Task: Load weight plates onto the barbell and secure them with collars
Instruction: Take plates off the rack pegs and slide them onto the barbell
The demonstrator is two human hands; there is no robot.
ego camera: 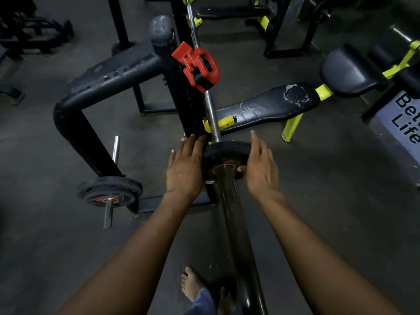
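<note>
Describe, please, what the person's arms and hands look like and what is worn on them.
Both arms are bare from the bottom edge of the frame to the wrists: no sleeves show. The left hand and right hand wear no gloves, and no rings, watch, wraps or straps are visible. The nails on the left fingers look short and pale. No markings show.

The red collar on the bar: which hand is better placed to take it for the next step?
Probably the left hand. The red collar sits up the bar, beyond the weight plate and toward the left. The right hand would have to cross over the bar.
</note>
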